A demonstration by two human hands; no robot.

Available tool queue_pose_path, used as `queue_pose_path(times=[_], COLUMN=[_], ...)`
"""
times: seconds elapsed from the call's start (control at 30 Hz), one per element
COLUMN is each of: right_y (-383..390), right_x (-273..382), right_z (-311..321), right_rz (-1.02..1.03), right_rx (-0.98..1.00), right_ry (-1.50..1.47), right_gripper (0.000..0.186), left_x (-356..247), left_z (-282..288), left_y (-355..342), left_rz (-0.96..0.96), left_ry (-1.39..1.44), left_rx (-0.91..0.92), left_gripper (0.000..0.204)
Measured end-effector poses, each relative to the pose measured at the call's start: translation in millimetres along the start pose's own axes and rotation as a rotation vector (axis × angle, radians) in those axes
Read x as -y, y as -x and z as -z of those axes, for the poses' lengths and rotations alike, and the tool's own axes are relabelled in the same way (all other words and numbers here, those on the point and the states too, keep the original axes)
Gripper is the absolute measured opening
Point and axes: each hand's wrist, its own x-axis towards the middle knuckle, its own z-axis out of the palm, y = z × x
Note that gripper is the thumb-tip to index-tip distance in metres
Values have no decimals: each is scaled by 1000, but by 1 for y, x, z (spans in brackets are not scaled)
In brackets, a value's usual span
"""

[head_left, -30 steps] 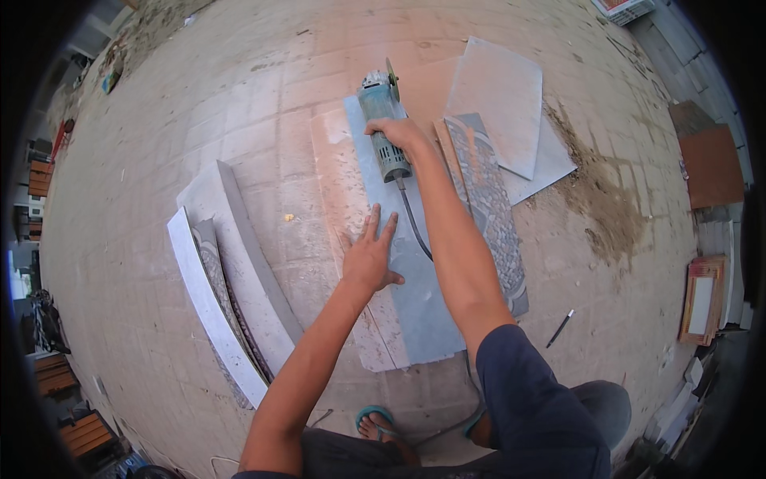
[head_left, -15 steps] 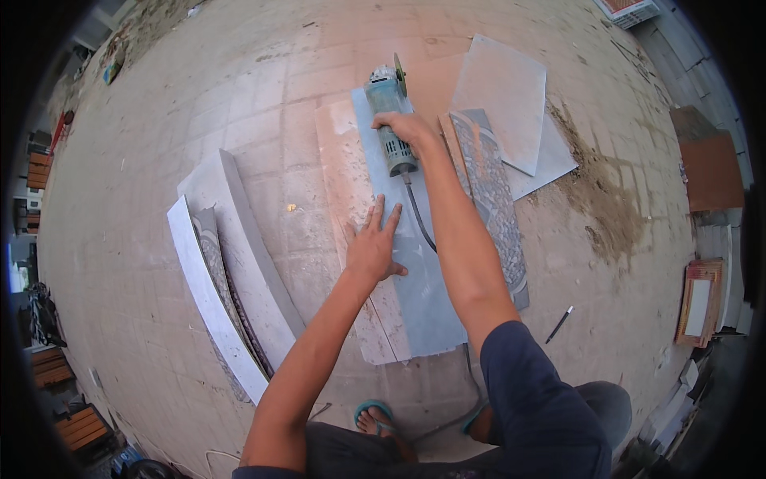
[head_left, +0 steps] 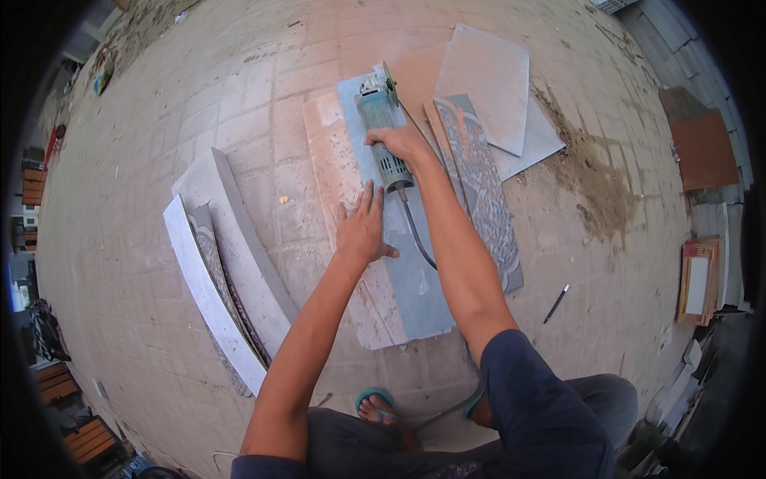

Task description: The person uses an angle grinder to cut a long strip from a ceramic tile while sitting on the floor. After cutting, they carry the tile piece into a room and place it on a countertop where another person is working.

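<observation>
My right hand [head_left: 401, 145] is wrapped round the body of a greenish angle grinder [head_left: 375, 112]. Its thin disc [head_left: 390, 82] stands on edge at the far right end of the tool, by the long blue-grey tile [head_left: 419, 299]. From the grinder's near end a dark cord [head_left: 415, 227] runs back under my right forearm. My left hand [head_left: 361, 227] lies flat with fingers spread, pressing on the tile's left edge. Beneath that tile is a dusty, pale pinkish board [head_left: 323, 152]. A pebble-patterned tile [head_left: 479, 168] lies just to the right.
Long cut strips [head_left: 231, 223] lie at the left. Two pale tiles [head_left: 487, 88] overlap at the far right, beside a heap of sandy dust [head_left: 598, 191]. A black marker [head_left: 557, 303] rests on the paving at the right. My sandalled foot [head_left: 375, 405] is close to the board.
The grinder and my right hand have come slightly nearer along the tile. A thin dark line now shows to the right of the disc. My left hand stays flat; the whole view has shifted a little.
</observation>
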Motion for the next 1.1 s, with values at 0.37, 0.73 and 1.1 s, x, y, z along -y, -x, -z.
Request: queue_pose_path(times=[0.37,0.73,1.1], right_y=[49,87,54], right_x=[-15,-52,-32], right_z=[4,10,11], right_rz=[-46,-46,15], right_rx=[13,7,8], right_ry=[-51,1,-19], right_gripper=[37,48,46], left_x=[2,-2,2], left_z=[-3,3,-2], left_y=[1,-1,0], left_rz=[-1,30,0], left_ry=[-12,-1,-2], left_rx=[-38,38,-34], left_gripper=[137,137,139])
